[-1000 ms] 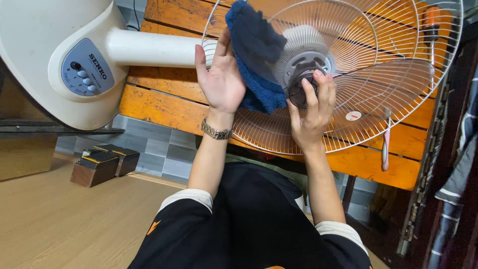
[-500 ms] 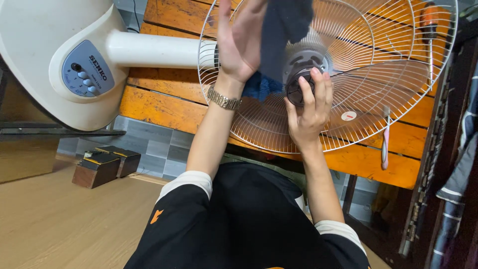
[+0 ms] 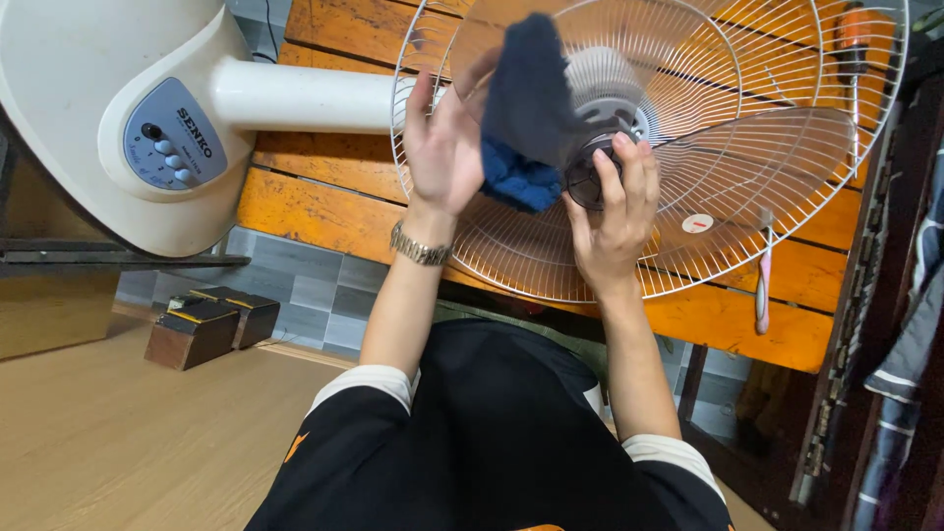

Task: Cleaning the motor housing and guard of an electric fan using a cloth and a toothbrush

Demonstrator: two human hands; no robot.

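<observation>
Blue cloth [image 3: 526,118] lies over the fan hub [image 3: 602,93], inside the wire guard [image 3: 787,118]. Left hand [image 3: 442,147] presses it, fingers together. Right hand [image 3: 615,211] has its fingers clamped on the dark cap [image 3: 587,177]; steady the cap while wiping along the hub.

I see a small round white sticker with red mark [image 3: 697,223] on the fan grille, right; a grey-blue oval control label [image 3: 175,146] on the fan base, left.
</observation>
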